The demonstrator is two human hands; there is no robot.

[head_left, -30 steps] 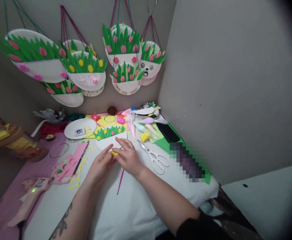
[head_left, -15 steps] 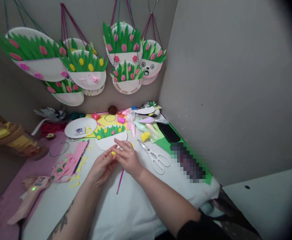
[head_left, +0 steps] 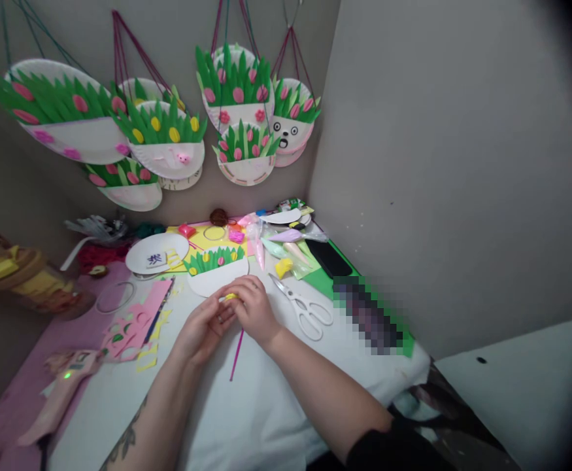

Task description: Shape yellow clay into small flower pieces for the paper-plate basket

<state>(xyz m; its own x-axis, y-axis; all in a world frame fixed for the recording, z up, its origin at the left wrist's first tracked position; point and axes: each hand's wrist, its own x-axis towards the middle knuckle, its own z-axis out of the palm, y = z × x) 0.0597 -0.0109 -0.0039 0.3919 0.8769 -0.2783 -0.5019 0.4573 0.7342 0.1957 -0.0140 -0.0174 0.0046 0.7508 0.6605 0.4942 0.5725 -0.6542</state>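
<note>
Both my hands meet at the middle of the white table (head_left: 276,399). My left hand (head_left: 202,327) and my right hand (head_left: 252,306) pinch a small yellow piece (head_left: 231,297) between their fingertips. Just beyond them lies a half paper plate with green grass and small flowers (head_left: 214,268). A thin pink stick (head_left: 236,353) lies on the table under my hands. White scissors (head_left: 302,309) rest just right of my right hand.
Several decorated paper plates (head_left: 163,134) hang on the back wall. A white plate (head_left: 155,252), pink paper scraps (head_left: 131,320), a pink glue gun (head_left: 57,386), a black phone (head_left: 329,258) and bagged craft bits (head_left: 280,239) crowd the table's far half. A grey wall closes the right.
My right fingers have curled in from outstretched to a pinch. Both hands have drawn closer around the yellow piece, which sits slightly higher.
</note>
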